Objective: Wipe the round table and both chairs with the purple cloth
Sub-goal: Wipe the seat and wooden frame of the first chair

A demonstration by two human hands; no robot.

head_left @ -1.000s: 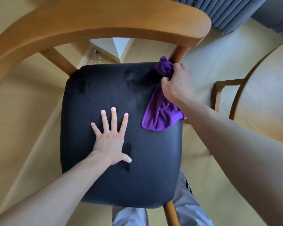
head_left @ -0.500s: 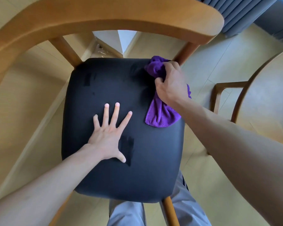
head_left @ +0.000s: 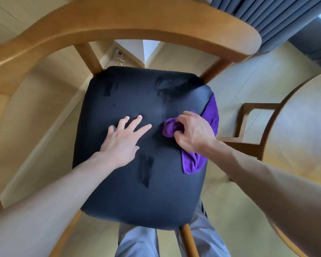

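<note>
So the right hand (head_left: 194, 134), bunching the purple cloth (head_left: 195, 160), had dragged it back from the far corner toward the flat, spread left hand (head_left: 123, 140) on the black padded chair seat (head_left: 137, 201), so that side's probably wiped.

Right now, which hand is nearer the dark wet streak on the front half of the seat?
Left. The left hand lies flat on the black seat just above the wet streak; the right hand grips the purple cloth farther right.

The purple cloth (head_left: 193, 160) lies bunched on the right side of the chair's (head_left: 137, 182) black seat, one end draping over its edge. The round wooden table (head_left: 304, 136) stands right of it.
</note>
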